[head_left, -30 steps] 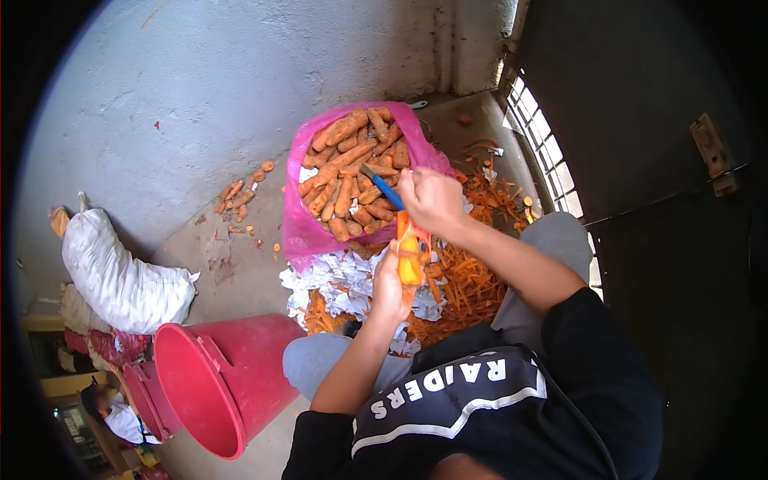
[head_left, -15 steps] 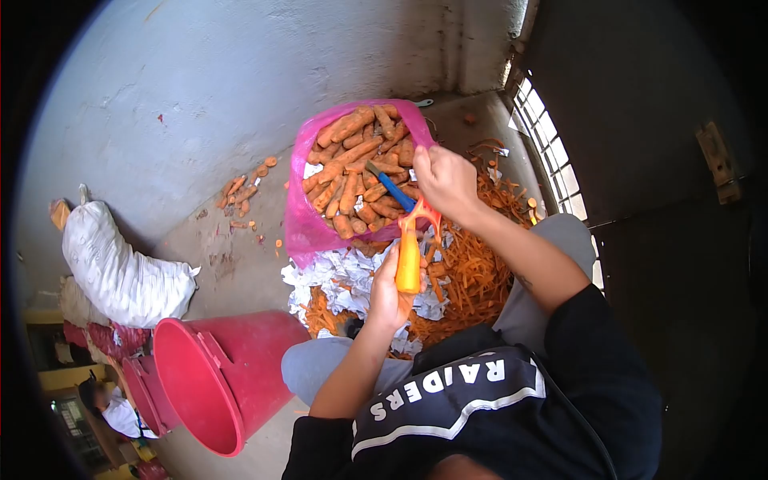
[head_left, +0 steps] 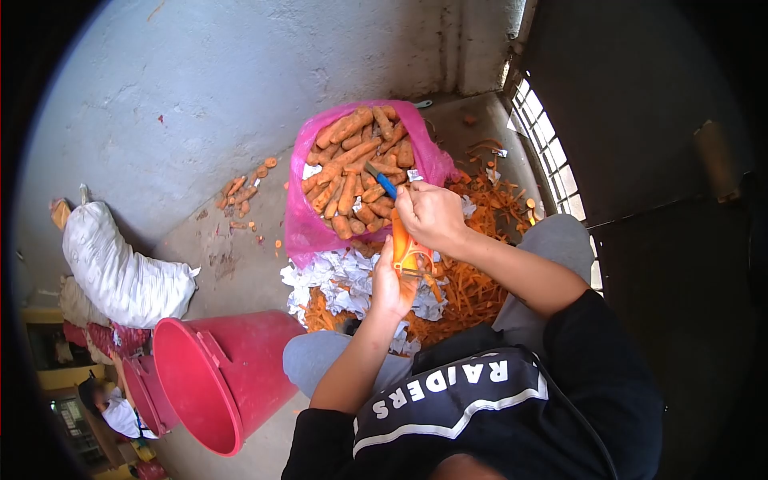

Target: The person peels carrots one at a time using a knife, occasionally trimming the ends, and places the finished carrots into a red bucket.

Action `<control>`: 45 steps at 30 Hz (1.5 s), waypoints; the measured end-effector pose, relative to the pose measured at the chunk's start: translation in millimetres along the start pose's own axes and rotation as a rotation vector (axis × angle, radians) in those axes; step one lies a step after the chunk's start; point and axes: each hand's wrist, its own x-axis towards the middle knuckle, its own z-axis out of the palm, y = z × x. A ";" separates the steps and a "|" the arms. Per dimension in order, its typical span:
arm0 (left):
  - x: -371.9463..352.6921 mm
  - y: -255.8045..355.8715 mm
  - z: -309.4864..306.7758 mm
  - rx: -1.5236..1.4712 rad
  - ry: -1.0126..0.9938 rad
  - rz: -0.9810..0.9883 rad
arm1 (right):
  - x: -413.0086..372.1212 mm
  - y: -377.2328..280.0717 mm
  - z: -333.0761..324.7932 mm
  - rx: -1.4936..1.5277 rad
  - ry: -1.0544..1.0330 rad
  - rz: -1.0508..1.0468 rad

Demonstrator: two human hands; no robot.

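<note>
My left hand [head_left: 392,282] is closed around the lower part of a bright orange, peeled-looking carrot [head_left: 400,235], held above the scraps. My right hand [head_left: 433,218] is closed on an orange peeler [head_left: 413,258], whose head lies against the carrot near my left fingers. The peeler's handle is hidden in my fist. Just beyond my hands, a pink plastic bag [head_left: 298,212] stands open, full of unpeeled carrots [head_left: 344,164]. A blue-handled tool [head_left: 385,185] with a dark end rests over these carrots, partly covered by my right hand.
Carrot peelings [head_left: 472,276] and crumpled white paper [head_left: 332,280] cover the floor between my legs. Carrot ends [head_left: 240,192] lie by the wall. To the left are a large red bin [head_left: 264,352], a white sack [head_left: 120,264] and another person [head_left: 120,412] further off.
My right hand and the peeler have moved down along the carrot, towards my body. The left hand stays nearly in place, and the blue-handled tool is now more covered.
</note>
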 end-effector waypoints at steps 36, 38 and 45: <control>-8.4 -3.6 -4.7 0.314 -0.096 0.090 | 34.7 33.4 11.4 -0.071 0.093 0.279; -12.8 -4.9 -0.9 0.336 -0.139 0.067 | 57.9 56.1 3.5 -0.119 0.182 0.404; -7.6 9.3 -4.2 0.166 -0.133 0.003 | 48.1 39.0 0.2 -0.008 0.149 0.372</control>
